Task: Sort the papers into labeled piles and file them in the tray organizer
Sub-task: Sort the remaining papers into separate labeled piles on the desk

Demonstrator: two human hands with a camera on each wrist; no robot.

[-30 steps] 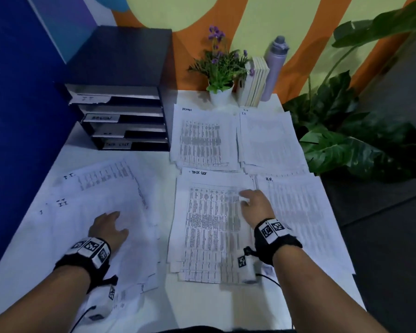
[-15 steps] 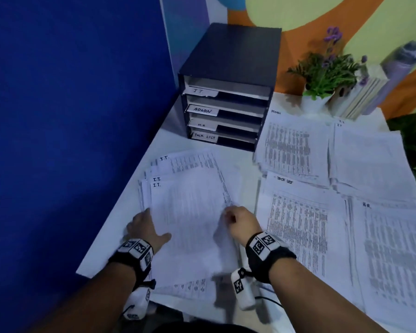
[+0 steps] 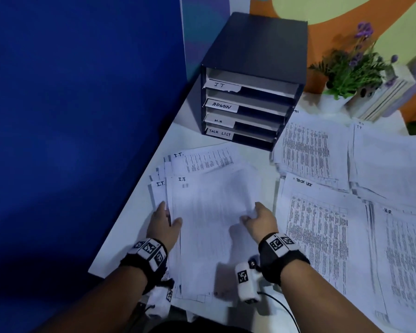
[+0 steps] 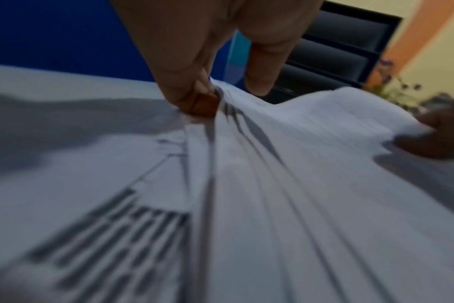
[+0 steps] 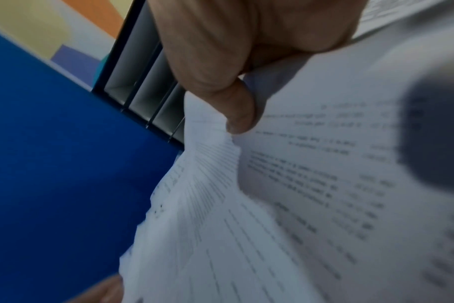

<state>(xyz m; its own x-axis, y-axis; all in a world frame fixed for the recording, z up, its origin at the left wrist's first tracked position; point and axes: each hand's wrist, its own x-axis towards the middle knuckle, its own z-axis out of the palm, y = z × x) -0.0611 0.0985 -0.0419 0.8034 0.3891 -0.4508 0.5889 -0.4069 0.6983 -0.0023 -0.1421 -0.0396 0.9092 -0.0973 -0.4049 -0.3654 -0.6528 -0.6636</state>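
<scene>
A: Tray organizer (image 3: 255,56), black, standing at the back left of the white table (image 3: 135,224), against the blue partition (image 3: 82,116). Four slots, labelled top to bottom IT, ADMIN, H.R, TASK LIST. No sheets visible inside any slot; deeper interiors too dark to tell.

B: And the I.T. stack (image 3: 209,227)?

A: Lying on the table in front of the organizer, fanned unevenly, "I.T." handwritten on several top corners. Gripped on both sides. Left hand (image 3: 164,227) at the stack's left edge, thumb on top of the sheets, fingers curled under, as seen from the left wrist (image 4: 194,61). Right hand (image 3: 259,219) clamped on the right edge, thumb pressed over the paper and fingers tucked beneath (image 5: 220,61), edge bowed upward there.

B: Other piles?

A: Four more, to the right, all flat on the table. Admin pile (image 3: 310,152) just beside the organizer, second IT pile (image 3: 387,159) further right. Task List pile (image 3: 322,231) in front of the admin one, HR pile (image 3: 406,255) at the far right. Edges overlapping between neighbours.

B: Behind them?

A: Potted plant with purple flowers (image 3: 351,68) in a white pot, books (image 3: 384,97) leaning just beside it.
</scene>
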